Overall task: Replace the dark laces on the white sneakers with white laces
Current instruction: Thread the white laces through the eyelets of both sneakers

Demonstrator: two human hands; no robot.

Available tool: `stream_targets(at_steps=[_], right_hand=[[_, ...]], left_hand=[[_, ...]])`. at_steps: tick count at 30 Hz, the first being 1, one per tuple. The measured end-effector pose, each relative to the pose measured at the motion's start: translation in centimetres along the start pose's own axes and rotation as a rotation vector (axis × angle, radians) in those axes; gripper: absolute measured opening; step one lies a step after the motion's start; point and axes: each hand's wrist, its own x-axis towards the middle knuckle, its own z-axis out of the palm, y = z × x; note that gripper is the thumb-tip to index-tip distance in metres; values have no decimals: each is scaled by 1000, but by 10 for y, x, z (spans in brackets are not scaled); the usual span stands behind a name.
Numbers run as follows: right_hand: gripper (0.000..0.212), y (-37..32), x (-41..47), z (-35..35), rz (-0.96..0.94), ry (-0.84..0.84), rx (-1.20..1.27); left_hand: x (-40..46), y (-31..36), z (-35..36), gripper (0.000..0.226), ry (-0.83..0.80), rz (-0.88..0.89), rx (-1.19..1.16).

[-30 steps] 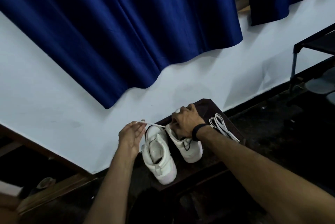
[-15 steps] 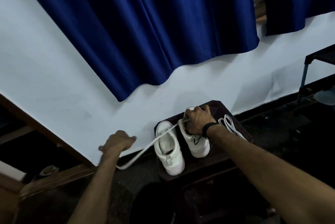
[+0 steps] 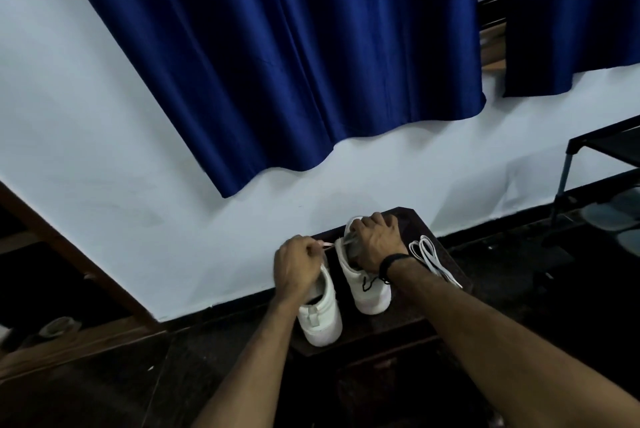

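Observation:
Two white sneakers stand side by side on a small dark table against the wall, heels toward me. My left hand hovers over the left sneaker and pinches the tip of a white lace that runs to the right sneaker. My right hand, with a dark wristband, grips the front of the right sneaker and covers its eyelets. A short dark lace end shows below that wrist. A spare white lace lies bundled on the table to the right.
A blue curtain hangs on the white wall above the table. A dark metal rack with footwear under it stands at the right. A wooden frame slants along the left. The floor is dark.
My left hand had pulled the white lace far out to the left; it has come back beside the sneakers and holds the lace end close to the right sneaker. My right hand stays there.

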Motion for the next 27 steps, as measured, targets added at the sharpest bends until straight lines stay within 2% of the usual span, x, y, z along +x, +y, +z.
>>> stream_targets(at_steps=[3,6,7,9,11,13,15,17,20,24,27], right_hand=[[51,0,1,-1,21,-1,-30],[60,-4,0,-3,47,-46,-20],[62,-5,0,-4,57,-59,-18],[65,-7,-1,-3,78,-74,-5],[66,-8,-1,-2,100,-82,18],[66,-8,-1,0,119,-78,50],[64,-8,-1,1,133,-73,82],[65,-8,-2,2,152,-79,108],[68,-7,-6,1,192,-79,124],[67,-5,-10,4,236,-52,167],[70,-3,-10,8,259,-49,192]], left_hand=[[-4,-14,-29,23,141,-197,-64],[-18,-34,-53,27,209,-383,-24],[-23,-39,-56,30,202,-436,14],[-29,-44,-55,30,84,-499,133],[-30,-43,-53,31,-71,-470,295],[-23,-40,-51,45,-108,-317,338],[-8,-33,-44,39,-59,-130,155],[9,-21,-33,26,-66,-44,-16],[32,-10,-7,23,-249,-65,-47],[49,-3,26,26,-516,-90,129],[51,-1,33,14,-478,-103,92]])
